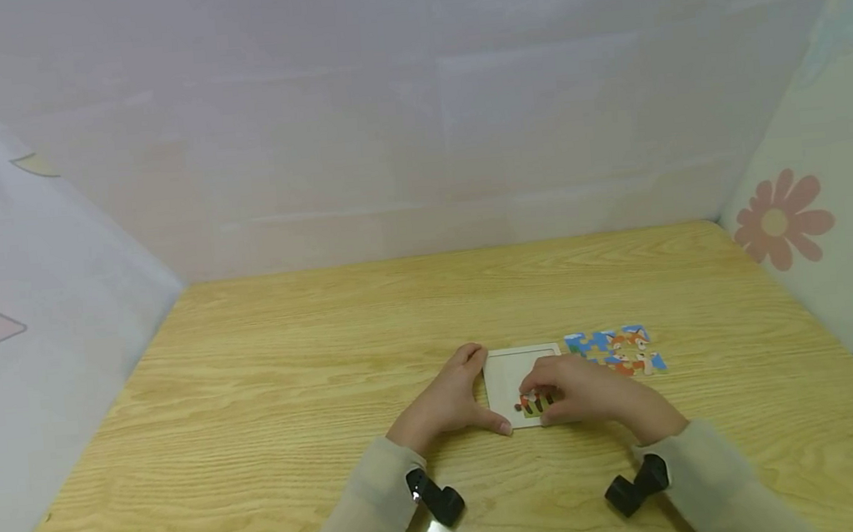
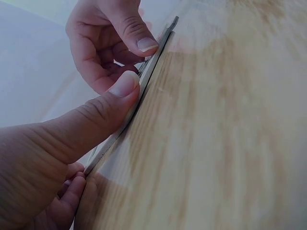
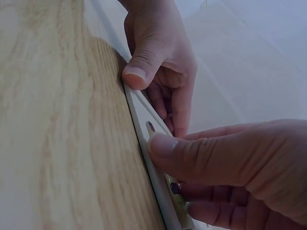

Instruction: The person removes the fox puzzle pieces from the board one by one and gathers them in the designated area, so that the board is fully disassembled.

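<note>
A white square puzzle tray point(image 1: 502, 370) lies on the table. My left hand point(image 1: 448, 399) holds its left side, the thumb at the near edge and the fingers toward the far corner. Over the tray's near right part, my right hand point(image 1: 585, 389) pinches a puzzle piece point(image 1: 534, 405) with green, dark and red print, partly hidden by the fingers. In the right wrist view, the right thumb point(image 3: 165, 145) lies over that piece, close to the tray's rim point(image 3: 136, 108). The left wrist view shows the left thumb point(image 2: 125, 86) against the tray's edge.
Several blue and orange puzzle pieces point(image 1: 632, 350) with an animal picture lie on the table just right of the tray, partly behind the right hand. The wooden table point(image 1: 271, 395) runs back to a pale cloth wall point(image 1: 417, 150).
</note>
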Available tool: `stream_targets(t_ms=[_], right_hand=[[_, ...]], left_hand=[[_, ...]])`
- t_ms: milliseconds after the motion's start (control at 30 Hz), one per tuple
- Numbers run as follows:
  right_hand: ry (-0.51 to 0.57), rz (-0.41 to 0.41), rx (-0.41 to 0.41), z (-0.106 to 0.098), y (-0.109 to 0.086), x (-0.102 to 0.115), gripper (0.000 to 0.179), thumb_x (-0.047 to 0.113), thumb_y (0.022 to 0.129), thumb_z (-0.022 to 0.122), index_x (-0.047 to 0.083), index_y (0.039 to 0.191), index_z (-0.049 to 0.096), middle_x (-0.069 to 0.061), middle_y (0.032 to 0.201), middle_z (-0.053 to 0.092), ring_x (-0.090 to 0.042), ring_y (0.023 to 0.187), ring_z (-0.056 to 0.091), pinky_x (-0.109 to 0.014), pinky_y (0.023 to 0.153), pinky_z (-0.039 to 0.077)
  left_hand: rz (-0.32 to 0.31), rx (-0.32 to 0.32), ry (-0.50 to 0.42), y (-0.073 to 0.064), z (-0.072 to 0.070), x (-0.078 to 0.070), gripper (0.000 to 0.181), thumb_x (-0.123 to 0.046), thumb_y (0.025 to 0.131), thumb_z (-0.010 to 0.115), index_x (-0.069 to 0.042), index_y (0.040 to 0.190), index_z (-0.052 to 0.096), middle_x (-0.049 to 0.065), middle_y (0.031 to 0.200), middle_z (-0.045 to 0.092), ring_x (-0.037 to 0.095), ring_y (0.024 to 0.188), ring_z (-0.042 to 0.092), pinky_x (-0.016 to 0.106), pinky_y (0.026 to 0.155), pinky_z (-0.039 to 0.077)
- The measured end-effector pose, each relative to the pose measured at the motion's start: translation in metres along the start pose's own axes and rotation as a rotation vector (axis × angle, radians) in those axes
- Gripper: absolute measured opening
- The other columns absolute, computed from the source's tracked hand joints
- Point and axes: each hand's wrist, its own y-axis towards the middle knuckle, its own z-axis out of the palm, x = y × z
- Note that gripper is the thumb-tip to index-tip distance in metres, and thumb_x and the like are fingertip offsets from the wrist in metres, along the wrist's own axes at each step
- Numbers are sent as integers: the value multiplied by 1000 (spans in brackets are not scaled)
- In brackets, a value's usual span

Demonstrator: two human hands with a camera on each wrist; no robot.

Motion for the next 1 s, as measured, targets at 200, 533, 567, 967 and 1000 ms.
stream_targets(t_ms=[200,533,567,967,1000], right_hand=[[-16,19,21,-1,2,3,27,12,74,77,9,99,67,4,88,58,-7,73,49,-22,64,45],[3,218,100,-5,18,20,25,2,69,77,16,83,62,3,75,52,-12,67,46,-27,60,41],[-1,230,106,-5,20,21,25,1,68,77,15,82,62,2,73,52,-13,65,46,-28,59,41],[-32,360,159,-10,30,30,30,1,67,80,17,78,57,1,70,53,-14,60,46,-27,54,39],[-36,365,163,-10,30,31,31,1,67,80,17,78,56,1,70,53,-15,61,47,-27,54,39]], left_hand=[[1,7,3,1,1,-1,117,-46,58,85,0,146,23,12,150,21,26,137,23,40,109,29],[-3,6,-18,1,-1,1,117,-46,58,85,-1,146,22,12,151,20,26,138,22,39,109,28],[1,4,-18,1,-1,1,117,-46,58,85,0,146,22,12,150,20,27,137,23,40,109,28],[1,8,-16,3,-1,2,116,-45,59,85,-1,146,22,13,151,20,28,137,23,40,109,28],[3,8,-19,3,-1,2,116,-45,59,85,-1,146,22,13,150,20,28,137,23,41,109,28]])
